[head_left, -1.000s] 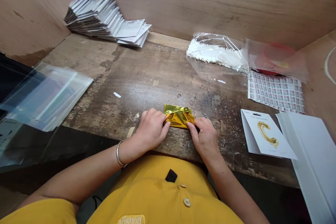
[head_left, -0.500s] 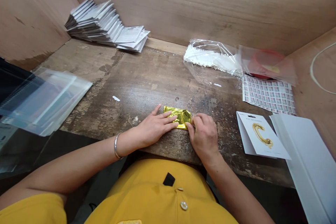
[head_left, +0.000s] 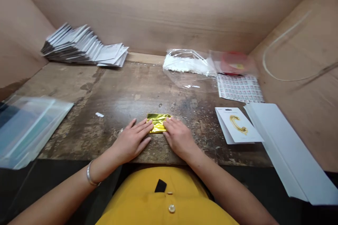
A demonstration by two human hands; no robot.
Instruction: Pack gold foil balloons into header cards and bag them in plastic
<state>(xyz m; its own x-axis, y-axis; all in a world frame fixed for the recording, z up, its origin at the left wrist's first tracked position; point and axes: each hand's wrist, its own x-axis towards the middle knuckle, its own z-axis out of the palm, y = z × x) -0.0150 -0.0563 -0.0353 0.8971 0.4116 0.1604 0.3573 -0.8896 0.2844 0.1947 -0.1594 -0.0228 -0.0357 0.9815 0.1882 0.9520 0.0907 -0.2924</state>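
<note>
A folded piece of shiny gold foil (head_left: 157, 123) lies flat on the worn wooden table near its front edge. My left hand (head_left: 133, 139) rests at the foil's left side, fingers stretched out, fingertips on its edge. From the right, my right hand (head_left: 180, 136) lies over the foil's right end with its fingers extended and pressing down. To the right stands a folded white card (head_left: 239, 132) with a picture of a gold letter C balloon on it.
Clear plastic sleeves (head_left: 31, 130) lie at the left. Stacked folded cards (head_left: 79, 47) lean at the back left. A plastic bag of white pieces (head_left: 187, 65), a red round object (head_left: 233, 62), a sticker sheet (head_left: 240, 88) and white card sheets (head_left: 290, 154) are on the right.
My right fingers have gone from pinching the foil's right end to lying flat on it. My left hand has drawn back to the foil's left edge. The view has shifted.
</note>
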